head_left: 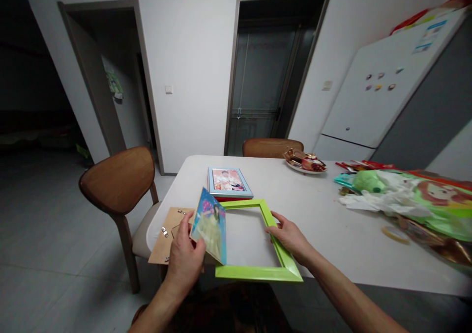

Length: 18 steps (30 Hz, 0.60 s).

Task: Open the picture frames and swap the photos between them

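Observation:
Tilted up in my left hand (187,250) is a picture (211,227) of a figure in a pale gown on a blue ground, pinched along its left side. Its right edge meets the left side of a lime-green photo frame (258,273). My right hand (289,235) grips that frame by its right side, and the white table shows through the opening. Under and beside my left hand lies a brown backing board (162,244) with metal clips, partly hidden by the hand. A light-blue framed picture (230,181) lies just beyond the green frame.
On the white table (313,200), a plate of wrapped items (305,162) stands at the back. Bags and crumpled tissue (387,190) cover the right side, near a roll of tape (395,235). Wooden chairs stand at the left (121,180) and far side (273,148).

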Motion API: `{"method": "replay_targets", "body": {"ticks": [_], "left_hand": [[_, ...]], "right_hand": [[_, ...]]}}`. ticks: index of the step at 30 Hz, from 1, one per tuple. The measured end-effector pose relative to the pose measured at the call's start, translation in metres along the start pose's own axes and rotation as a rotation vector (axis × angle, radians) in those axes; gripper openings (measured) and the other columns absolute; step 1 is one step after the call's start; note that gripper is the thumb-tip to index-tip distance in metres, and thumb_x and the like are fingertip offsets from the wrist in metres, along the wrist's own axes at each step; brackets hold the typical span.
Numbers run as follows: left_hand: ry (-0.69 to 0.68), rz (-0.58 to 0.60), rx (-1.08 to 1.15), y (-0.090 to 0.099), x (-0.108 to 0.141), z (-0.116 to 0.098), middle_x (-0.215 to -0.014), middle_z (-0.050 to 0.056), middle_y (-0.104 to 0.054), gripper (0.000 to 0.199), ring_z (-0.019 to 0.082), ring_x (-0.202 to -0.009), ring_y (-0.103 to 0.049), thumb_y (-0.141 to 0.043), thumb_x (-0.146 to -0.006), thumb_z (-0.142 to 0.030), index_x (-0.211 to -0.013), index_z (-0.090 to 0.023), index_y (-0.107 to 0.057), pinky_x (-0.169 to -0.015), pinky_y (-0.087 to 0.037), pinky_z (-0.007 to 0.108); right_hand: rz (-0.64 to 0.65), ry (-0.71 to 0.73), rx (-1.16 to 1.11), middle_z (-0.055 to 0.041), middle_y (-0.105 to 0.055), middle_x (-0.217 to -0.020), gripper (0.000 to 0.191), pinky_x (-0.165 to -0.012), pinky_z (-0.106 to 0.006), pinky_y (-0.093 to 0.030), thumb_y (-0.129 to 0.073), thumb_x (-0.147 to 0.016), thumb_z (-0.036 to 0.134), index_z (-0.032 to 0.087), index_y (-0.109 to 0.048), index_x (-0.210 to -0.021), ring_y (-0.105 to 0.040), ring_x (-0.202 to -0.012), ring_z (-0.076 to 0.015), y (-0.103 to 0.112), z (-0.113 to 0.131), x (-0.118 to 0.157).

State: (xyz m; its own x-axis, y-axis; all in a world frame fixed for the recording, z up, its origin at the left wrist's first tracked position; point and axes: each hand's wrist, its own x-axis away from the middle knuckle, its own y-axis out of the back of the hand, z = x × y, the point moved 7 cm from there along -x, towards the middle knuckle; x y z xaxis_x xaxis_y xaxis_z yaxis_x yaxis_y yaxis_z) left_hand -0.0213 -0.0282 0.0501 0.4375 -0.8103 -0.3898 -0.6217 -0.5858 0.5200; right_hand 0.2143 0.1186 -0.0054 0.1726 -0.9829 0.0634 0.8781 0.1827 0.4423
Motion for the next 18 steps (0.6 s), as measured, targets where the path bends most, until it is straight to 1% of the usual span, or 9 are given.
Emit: {"method": "replay_targets", "body": {"ticks": [1, 3, 6, 9, 13, 16, 18], "left_hand": [[0.05, 0.02, -0.01, 0.002, 0.002, 0.013, -0.095, 0.006, -0.055, 0.048, 0.012, -0.055, -0.054, -0.041, -0.069, -0.013, -0.116, -0.016, -0.033, -0.06, -0.045, 0.027], [0.112, 0.065, -0.072, 0.003, 0.007, 0.034, -0.096, 0.007, -0.056, 0.046, 0.015, -0.06, -0.056, -0.042, -0.069, -0.016, -0.115, -0.014, -0.035, -0.061, -0.045, 0.028], [0.14, 0.151, -0.198, -0.001, 0.015, 0.05, -0.094, 0.008, -0.058, 0.044, 0.019, -0.074, -0.058, -0.041, -0.071, -0.019, -0.115, -0.013, -0.037, -0.065, -0.044, 0.029], [0.091, 0.206, -0.315, -0.003, 0.018, 0.051, -0.098, 0.009, -0.058, 0.044, 0.02, -0.085, -0.056, -0.041, -0.073, -0.02, -0.116, -0.012, -0.037, -0.071, -0.043, 0.03], [-0.011, 0.242, -0.492, -0.004, 0.017, 0.046, -0.102, 0.011, -0.055, 0.041, 0.022, -0.095, -0.052, -0.043, -0.073, -0.022, -0.112, -0.011, -0.042, -0.08, -0.039, 0.033], [-0.057, 0.237, -0.577, -0.004, 0.016, 0.043, -0.101, 0.011, -0.055, 0.038, 0.023, -0.097, -0.05, -0.043, -0.073, -0.024, -0.109, -0.013, -0.045, -0.082, -0.039, 0.034], [-0.1, 0.223, -0.582, -0.005, 0.017, 0.038, -0.1, 0.01, -0.055, 0.037, 0.023, -0.097, -0.049, -0.044, -0.073, -0.023, -0.108, -0.013, -0.047, -0.083, -0.039, 0.035]], "right_hand": [[-0.025, 0.029, 0.103, 0.0033, -0.052, -0.053, 0.058, -0.044, -0.02, -0.033, -0.047, -0.065, 0.02, 0.012, -0.037, -0.122, -0.046, -0.044, -0.0099, 0.003, -0.002, -0.002], [-0.077, 0.089, 0.31, -0.0002, -0.056, -0.059, 0.054, -0.049, -0.021, -0.035, -0.045, -0.065, 0.02, 0.01, -0.043, -0.118, -0.05, -0.051, -0.0117, 0.006, -0.004, -0.006], [-0.111, 0.155, 0.539, -0.0056, -0.061, -0.07, 0.051, -0.058, -0.023, -0.038, -0.044, -0.066, 0.022, 0.007, -0.047, -0.114, -0.054, -0.062, -0.0153, 0.006, -0.005, -0.008], [-0.112, 0.185, 0.652, -0.0097, -0.063, -0.081, 0.049, -0.066, -0.026, -0.039, -0.042, -0.067, 0.023, 0.006, -0.049, -0.113, -0.056, -0.071, -0.0184, 0.002, -0.007, -0.009], [-0.119, 0.215, 0.715, -0.012, -0.062, -0.091, 0.048, -0.072, -0.027, -0.039, -0.042, -0.068, 0.024, 0.007, -0.049, -0.112, -0.056, -0.079, -0.0203, 0.001, -0.01, -0.01], [-0.118, 0.223, 0.737, -0.013, -0.061, -0.091, 0.046, -0.073, -0.029, -0.039, -0.042, -0.068, 0.025, 0.007, -0.05, -0.111, -0.056, -0.079, -0.0211, 0.003, -0.01, -0.009], [-0.16, 0.268, 0.734, -0.0142, -0.059, -0.093, 0.045, -0.074, -0.031, -0.039, -0.043, -0.069, 0.027, 0.008, -0.051, -0.109, -0.054, -0.083, -0.0221, 0.004, -0.002, -0.005]]}}
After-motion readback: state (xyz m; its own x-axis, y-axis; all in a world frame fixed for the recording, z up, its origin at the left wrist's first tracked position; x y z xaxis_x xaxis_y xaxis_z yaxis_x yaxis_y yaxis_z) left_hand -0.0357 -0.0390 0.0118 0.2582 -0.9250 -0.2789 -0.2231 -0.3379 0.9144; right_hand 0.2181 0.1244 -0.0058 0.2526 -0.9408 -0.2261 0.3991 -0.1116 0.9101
